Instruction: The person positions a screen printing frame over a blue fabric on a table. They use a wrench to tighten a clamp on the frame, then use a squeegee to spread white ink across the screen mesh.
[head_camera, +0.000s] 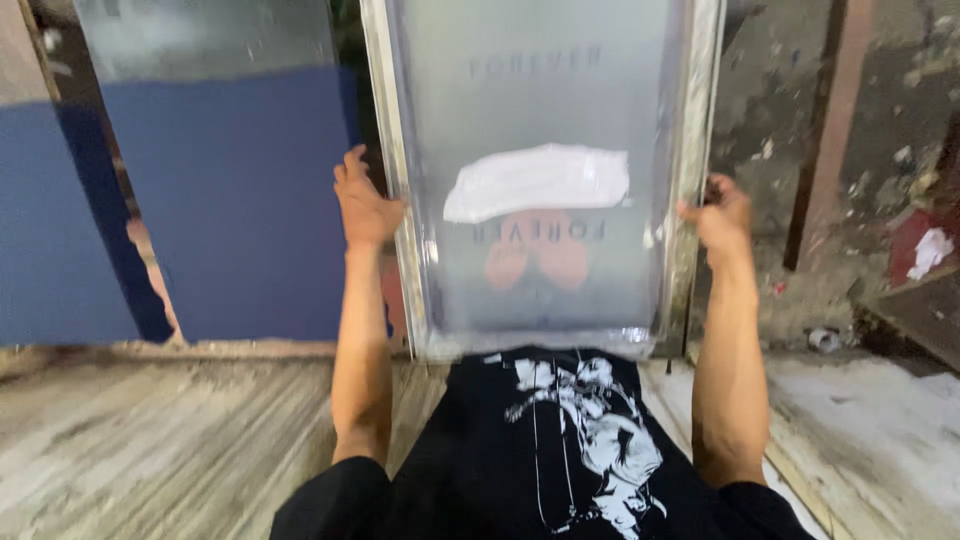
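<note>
While the screen-printing frame (540, 180) stood tilted up over the black shirt (560, 440), long axis running away from the person, the left hand (365, 205) and right hand (722, 212) each clasped a side rail, equally near.

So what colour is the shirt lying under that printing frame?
Black, with a white graphic print: the T-shirt shows best in the head view, below the screen-printing frame.
</note>
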